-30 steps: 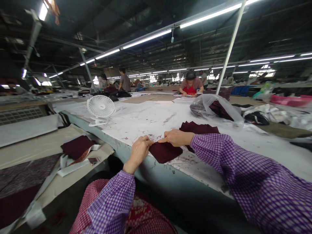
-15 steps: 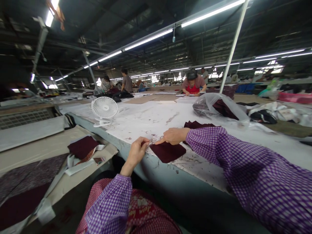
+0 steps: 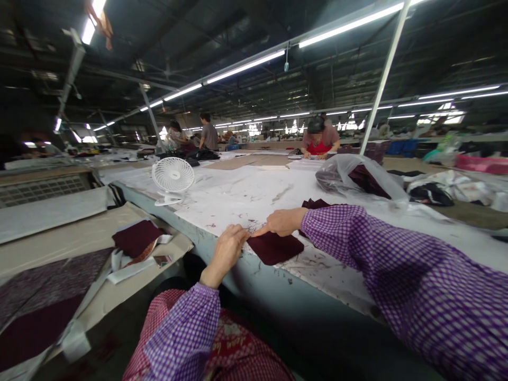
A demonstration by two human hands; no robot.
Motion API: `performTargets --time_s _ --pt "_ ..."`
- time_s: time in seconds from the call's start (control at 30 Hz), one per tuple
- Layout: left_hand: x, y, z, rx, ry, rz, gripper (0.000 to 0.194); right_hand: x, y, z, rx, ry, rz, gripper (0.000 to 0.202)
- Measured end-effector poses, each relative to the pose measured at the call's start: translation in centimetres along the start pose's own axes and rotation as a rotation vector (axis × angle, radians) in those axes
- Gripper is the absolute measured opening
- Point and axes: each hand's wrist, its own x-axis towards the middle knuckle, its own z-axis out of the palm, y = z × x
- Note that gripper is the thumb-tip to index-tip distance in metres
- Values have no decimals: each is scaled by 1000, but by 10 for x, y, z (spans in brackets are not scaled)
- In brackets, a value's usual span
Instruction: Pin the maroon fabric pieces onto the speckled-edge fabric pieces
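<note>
A small maroon fabric piece (image 3: 275,248) lies flat at the near edge of the white-covered table. At its upper left corner, my left hand (image 3: 228,248) has its fingers closed in a pinch. Whatever sits between those fingertips is too small to make out. My right hand (image 3: 283,221) rests over the piece's far edge, with the index finger stretched out and pressing near the same corner. Its other fingers are curled under, and the thumb is hidden. More dark maroon fabric (image 3: 315,203) lies behind my right wrist, partly covered by the purple checked sleeve.
A white clip fan (image 3: 173,177) stands to the left on the table (image 3: 230,193). Farther right sits a clear plastic bag (image 3: 337,174) with maroon cloth. Fabric pieces (image 3: 137,241) lie on a lower surface at left. A co-worker (image 3: 319,137) bends over the far side.
My left hand has moved slightly right and up, bringing its fingertips to the fabric's corner beside my right index finger. My right hand has hardly moved. The view has shifted slightly.
</note>
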Motion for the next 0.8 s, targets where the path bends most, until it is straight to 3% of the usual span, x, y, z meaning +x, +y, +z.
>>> performTargets --time_s 0.27,0.47,0.67,0.8 --pt "0 -2 -1 -207 55 -208 12 2 1 3 -7 1 -6 63" --pt "1 -3 -3 -226 39 -165 13 3 -2 3 33 28 20 70" --pt "2 -8 1 -322 82 -278 16 4 -6 0 -45 44 -25 70" --pt "-1 -1 6 -231 124 -201 23 3 -10 10 -82 136 -23 65"
